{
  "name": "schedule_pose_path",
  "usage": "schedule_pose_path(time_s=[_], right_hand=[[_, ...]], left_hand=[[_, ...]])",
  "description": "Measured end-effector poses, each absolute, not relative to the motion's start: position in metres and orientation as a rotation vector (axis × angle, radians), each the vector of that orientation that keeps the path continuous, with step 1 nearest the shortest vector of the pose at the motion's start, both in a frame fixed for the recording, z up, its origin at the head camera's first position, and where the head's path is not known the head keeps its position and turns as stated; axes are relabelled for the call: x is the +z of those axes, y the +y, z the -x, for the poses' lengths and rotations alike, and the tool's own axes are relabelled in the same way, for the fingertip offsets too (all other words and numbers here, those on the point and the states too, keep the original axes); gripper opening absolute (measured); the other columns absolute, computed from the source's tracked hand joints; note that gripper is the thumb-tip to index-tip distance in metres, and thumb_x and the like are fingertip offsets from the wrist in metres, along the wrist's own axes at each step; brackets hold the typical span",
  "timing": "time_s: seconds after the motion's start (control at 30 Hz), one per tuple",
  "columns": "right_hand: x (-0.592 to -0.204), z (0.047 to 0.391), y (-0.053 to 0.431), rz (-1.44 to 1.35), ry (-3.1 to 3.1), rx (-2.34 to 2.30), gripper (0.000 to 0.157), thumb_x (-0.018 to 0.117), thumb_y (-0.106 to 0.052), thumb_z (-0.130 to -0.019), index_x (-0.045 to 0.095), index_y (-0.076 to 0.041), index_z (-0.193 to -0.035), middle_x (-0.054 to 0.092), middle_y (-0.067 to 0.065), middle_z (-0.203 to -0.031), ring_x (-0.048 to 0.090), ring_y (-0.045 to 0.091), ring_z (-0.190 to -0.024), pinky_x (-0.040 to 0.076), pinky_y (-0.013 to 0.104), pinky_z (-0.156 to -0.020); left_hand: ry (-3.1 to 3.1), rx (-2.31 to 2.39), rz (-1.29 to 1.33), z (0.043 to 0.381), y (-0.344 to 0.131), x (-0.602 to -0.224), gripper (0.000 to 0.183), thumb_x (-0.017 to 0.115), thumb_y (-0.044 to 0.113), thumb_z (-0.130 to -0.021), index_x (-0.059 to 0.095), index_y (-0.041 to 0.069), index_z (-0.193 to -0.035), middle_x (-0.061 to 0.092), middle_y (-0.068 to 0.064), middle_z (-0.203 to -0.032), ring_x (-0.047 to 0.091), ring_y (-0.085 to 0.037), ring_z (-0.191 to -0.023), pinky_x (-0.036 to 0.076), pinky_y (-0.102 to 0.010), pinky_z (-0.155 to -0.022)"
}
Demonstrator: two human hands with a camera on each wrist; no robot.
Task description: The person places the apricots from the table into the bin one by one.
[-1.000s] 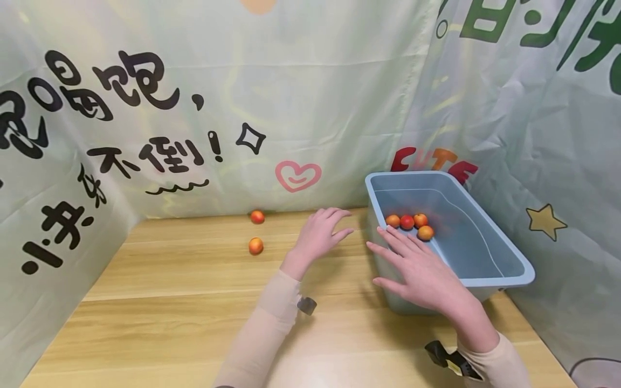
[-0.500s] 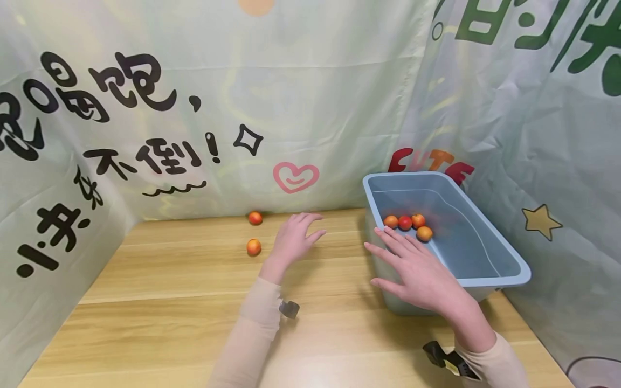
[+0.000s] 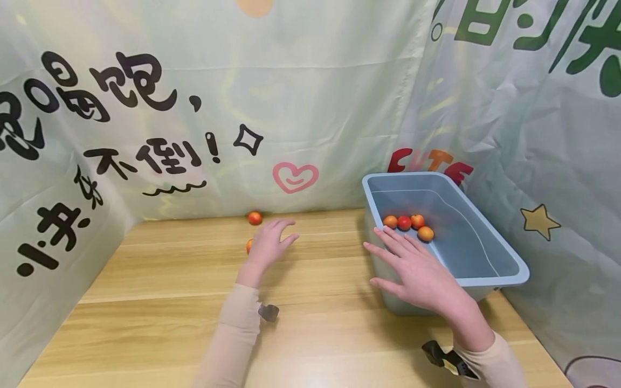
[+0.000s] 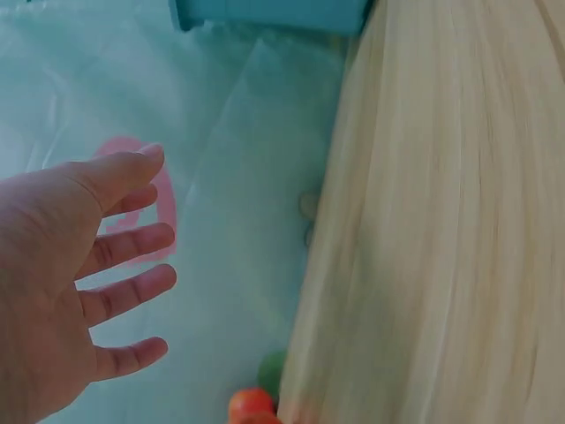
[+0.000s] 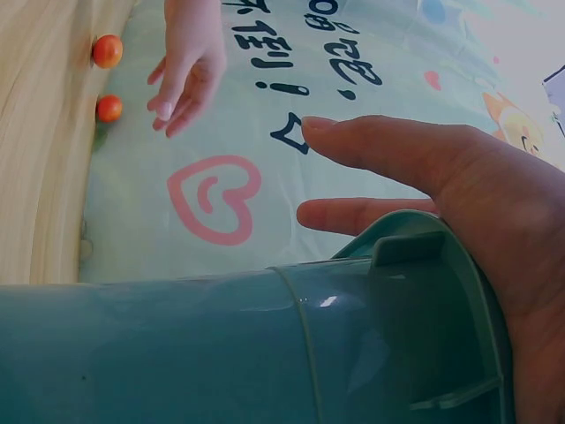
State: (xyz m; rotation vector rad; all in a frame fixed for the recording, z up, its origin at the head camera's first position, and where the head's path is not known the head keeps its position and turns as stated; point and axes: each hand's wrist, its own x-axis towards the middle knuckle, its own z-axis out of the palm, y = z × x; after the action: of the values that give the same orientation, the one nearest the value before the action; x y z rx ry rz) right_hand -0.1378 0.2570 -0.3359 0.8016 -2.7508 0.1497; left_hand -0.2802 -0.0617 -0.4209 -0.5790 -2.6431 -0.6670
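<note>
My left hand (image 3: 268,245) hovers over the table with relaxed, spread fingers and holds nothing. Just left of it, one small round orange fruit (image 3: 249,246) is mostly hidden behind the hand. Farther back, a red-orange fruit (image 3: 254,217) lies by the cloth wall. In the left wrist view, red-orange fruit (image 4: 252,405) shows at the bottom edge. My right hand (image 3: 419,272) is at the near left side of a blue-grey plastic bin (image 3: 490,237), its fingers straight and spread; whether it touches the rim I cannot tell. Inside the bin lie several such fruits (image 3: 404,222).
A printed cloth (image 3: 335,118) with lettering and a pink heart hangs behind and on both sides of the wooden table (image 3: 160,323). The bin stands at the table's right, close to the cloth.
My left hand has moved left, away from the bin, and now covers part of the nearer loose fruit. My right hand has stayed by the bin.
</note>
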Motion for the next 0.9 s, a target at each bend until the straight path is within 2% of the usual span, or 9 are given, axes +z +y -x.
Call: schedule_pose_path(time_s=[0.2,0.37,0.7,0.9], right_hand=[[-0.336,0.139,0.256,-0.802,-2.752,0.142,0.067,0.07,-0.047,-0.085,0.049,-0.022,-0.144,0.036,0.01,-0.157,0.032,0.033,-0.145,0.029,0.055,-0.113],[-0.336,0.138,0.256,-0.803,-2.753,0.138,0.066,0.07,-0.047,-0.085,0.05,-0.021,-0.143,0.037,0.011,-0.156,0.032,0.033,-0.145,0.029,0.056,-0.113],[-0.337,0.137,0.257,-0.806,-2.745,0.137,0.067,0.07,-0.047,-0.085,0.05,-0.02,-0.143,0.037,0.011,-0.156,0.032,0.033,-0.145,0.028,0.055,-0.113],[-0.337,0.138,0.257,-0.81,-2.738,0.132,0.066,0.07,-0.047,-0.085,0.05,-0.02,-0.143,0.037,0.011,-0.156,0.033,0.033,-0.144,0.029,0.055,-0.113]], left_hand=[[-2.702,-0.668,0.466,0.283,-0.079,-0.424,0.04,0.068,0.037,-0.09,0.064,0.018,-0.125,0.066,-0.005,-0.128,0.058,-0.035,-0.119,0.044,-0.056,-0.098],[-2.764,-0.666,0.384,0.286,-0.095,-0.429,0.042,0.067,0.039,-0.09,0.063,0.017,-0.126,0.064,-0.007,-0.13,0.057,-0.038,-0.118,0.044,-0.058,-0.093],[-2.861,-0.729,0.263,0.289,-0.127,-0.439,0.05,0.069,0.039,-0.089,0.058,0.018,-0.134,0.056,-0.01,-0.141,0.048,-0.04,-0.13,0.04,-0.062,-0.097],[-2.888,-0.789,0.232,0.289,-0.141,-0.445,0.056,0.073,0.034,-0.086,0.055,0.017,-0.136,0.052,-0.012,-0.145,0.045,-0.042,-0.132,0.037,-0.063,-0.1]])
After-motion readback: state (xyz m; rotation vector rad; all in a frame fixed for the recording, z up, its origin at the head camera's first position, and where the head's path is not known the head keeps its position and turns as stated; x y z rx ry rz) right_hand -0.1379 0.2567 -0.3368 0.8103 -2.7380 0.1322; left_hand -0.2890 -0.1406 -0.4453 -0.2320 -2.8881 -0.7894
